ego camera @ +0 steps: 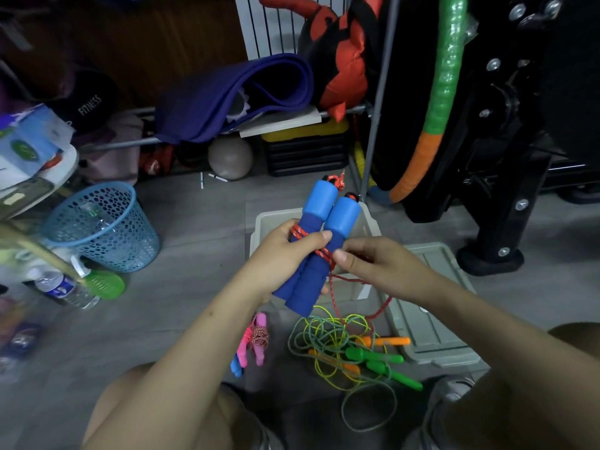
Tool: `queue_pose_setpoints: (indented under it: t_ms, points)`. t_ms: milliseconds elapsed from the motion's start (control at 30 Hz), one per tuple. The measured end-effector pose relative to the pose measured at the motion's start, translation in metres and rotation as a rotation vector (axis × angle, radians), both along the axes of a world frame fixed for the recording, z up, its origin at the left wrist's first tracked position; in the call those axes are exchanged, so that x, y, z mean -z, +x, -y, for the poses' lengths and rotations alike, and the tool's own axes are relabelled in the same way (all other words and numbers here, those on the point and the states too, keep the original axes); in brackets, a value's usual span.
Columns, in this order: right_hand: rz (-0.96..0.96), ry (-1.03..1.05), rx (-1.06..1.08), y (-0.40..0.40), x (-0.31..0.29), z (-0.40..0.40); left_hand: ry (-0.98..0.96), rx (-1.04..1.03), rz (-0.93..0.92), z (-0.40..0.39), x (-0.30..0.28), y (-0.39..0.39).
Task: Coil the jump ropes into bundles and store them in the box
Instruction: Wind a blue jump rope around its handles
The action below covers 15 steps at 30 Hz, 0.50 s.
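My left hand (283, 254) grips two blue jump-rope handles (328, 228) held side by side above the grey box (263, 222). A red cord (324, 254) is wound round the handles. My right hand (373, 264) pinches that cord beside the handles, and the loose end (376, 315) hangs down to the floor. On the floor below lie a tangle of green and yellow rope (328, 339) with green handles (383, 362) and orange handles (389, 342). A coiled pink-handled rope bundle (255, 344) lies to the left of them.
The box's grey lid (431, 323) lies on the floor to the right. A blue mesh bin (104, 228) and water bottles (65, 287) stand at left. A shelf with a purple mat (227, 95) is behind; black equipment (506, 157) and a hoop stand at right.
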State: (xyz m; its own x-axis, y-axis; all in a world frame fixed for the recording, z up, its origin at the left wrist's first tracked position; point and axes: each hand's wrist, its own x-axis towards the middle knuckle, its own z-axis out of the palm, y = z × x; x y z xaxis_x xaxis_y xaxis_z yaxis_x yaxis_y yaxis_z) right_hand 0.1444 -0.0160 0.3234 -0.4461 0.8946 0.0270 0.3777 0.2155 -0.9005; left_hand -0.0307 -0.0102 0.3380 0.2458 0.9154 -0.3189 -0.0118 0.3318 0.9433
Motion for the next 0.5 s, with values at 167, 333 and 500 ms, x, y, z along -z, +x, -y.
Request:
queue_pose_setpoints:
  t_ms: [167,333,500]
  points:
    - [0.07,0.034,0.145,-0.003,0.009,-0.001,-0.04,-0.051,-0.032,0.001,0.003,0.009]
    - [0.105,0.08,0.27,-0.007,0.011,-0.003,-0.093,-0.052,0.023,0.0,0.001,0.012]
    - [0.201,0.177,0.34,-0.006,0.003,-0.004,-0.146,-0.013,0.114,0.004,-0.001,0.011]
